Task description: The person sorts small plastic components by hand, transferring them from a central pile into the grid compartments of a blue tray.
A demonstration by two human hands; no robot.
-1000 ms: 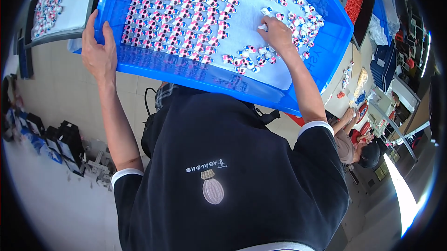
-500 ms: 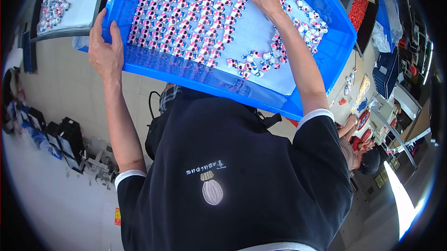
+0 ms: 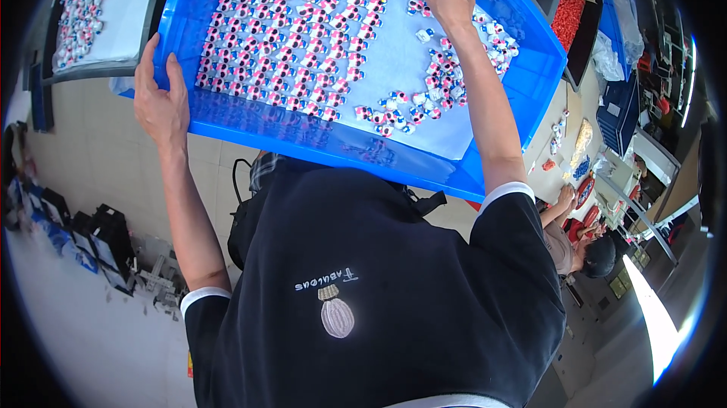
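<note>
A blue plastic tray lined with white sheet fills the upper middle. Small white, pink and blue animal figurines with dark glasses stand in neat rows over its left half. Loose, jumbled figurines lie in a curved heap towards the right side. My left hand grips the tray's left wall, thumb inside and fingers outside. At the far part of the loose figurines my right hand is bent down, fingertips pressed together; whatever is between them is hidden by the hand.
Another tray of jumbled figurines stands at the far left. To the right are a dark bin of small red pieces, clear plastic bags and a dark blue crate. A co-worker sits farther right.
My right hand has moved right, from the end of the neat rows to the loose figurines. My left hand keeps its hold on the tray; the whole view has shifted slightly.
</note>
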